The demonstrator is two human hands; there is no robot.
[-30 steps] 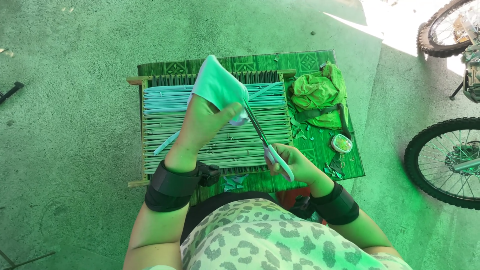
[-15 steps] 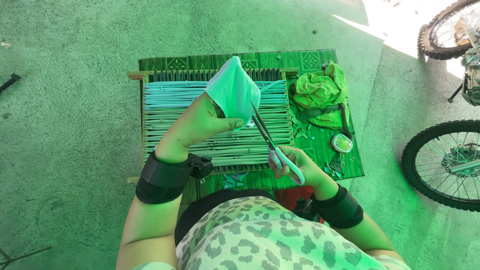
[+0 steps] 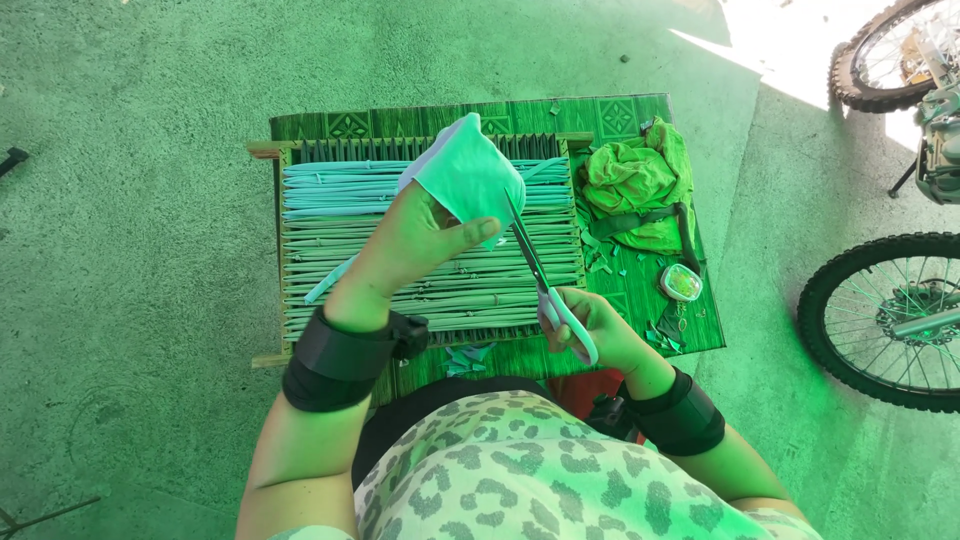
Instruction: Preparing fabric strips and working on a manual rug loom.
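A wooden weaving frame strung with pale strips (image 3: 430, 270) lies on the left of the low patterned counter (image 3: 620, 115); a crumpled green cloth pile (image 3: 635, 185) lies right of it, a small round tin (image 3: 681, 283) nearer the person.

Pale green cloth (image 3: 468, 175); white-handled scissors (image 3: 560, 310); bright green rag (image 3: 637, 185); leopard-print top (image 3: 520, 470); black wristbands (image 3: 335, 360).

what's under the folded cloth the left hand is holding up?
Under the folded cloth held by the left hand: a wooden frame strung with pale strips, resting on a green patterned table. The strips directly beneath the cloth and hand are hidden.
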